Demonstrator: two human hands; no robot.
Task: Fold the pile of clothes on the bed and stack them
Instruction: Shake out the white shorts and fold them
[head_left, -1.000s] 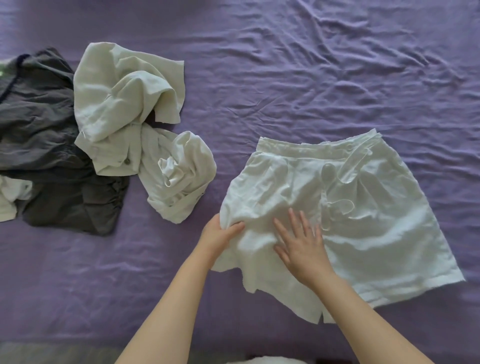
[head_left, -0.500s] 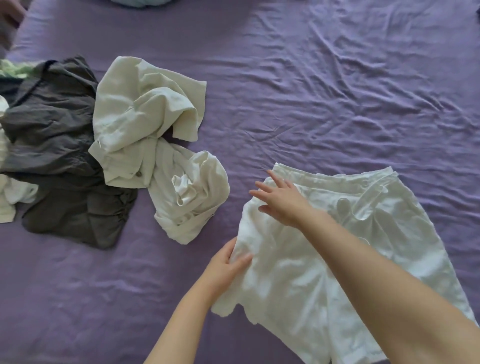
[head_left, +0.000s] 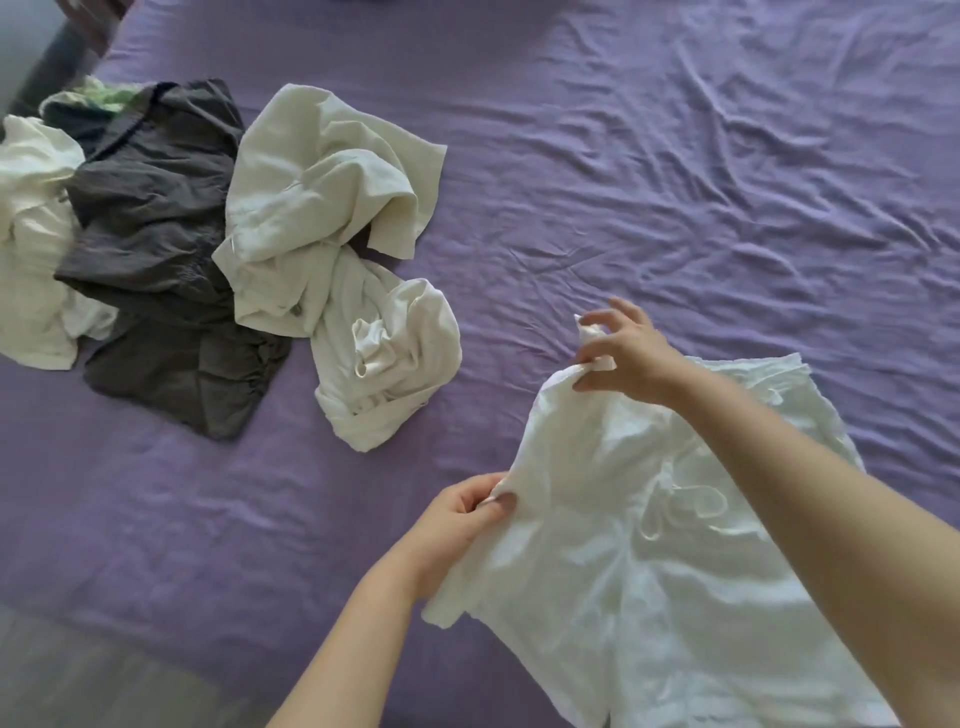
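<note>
White shorts (head_left: 634, 545) lie on the purple bed sheet (head_left: 675, 182) at the lower right. My right hand (head_left: 626, 358) pinches the top left corner of their waistband and lifts it off the sheet. My left hand (head_left: 457, 525) grips the left side edge lower down. My right forearm crosses over the shorts and hides part of them. To the left sits the unfolded pile: a crumpled cream shirt (head_left: 332, 218), a bunched white garment (head_left: 389, 374), and a dark grey garment (head_left: 161, 249).
More white clothing (head_left: 31, 244) and a green-patterned piece (head_left: 104, 98) lie at the far left of the pile. The bed's near edge (head_left: 104, 670) runs along the bottom left, with floor at the top left corner.
My right hand moved from lying flat on the shorts up to the waistband corner and took hold of it. The left side of the shorts has risen. The view shifted, so the pile shows more fully.
</note>
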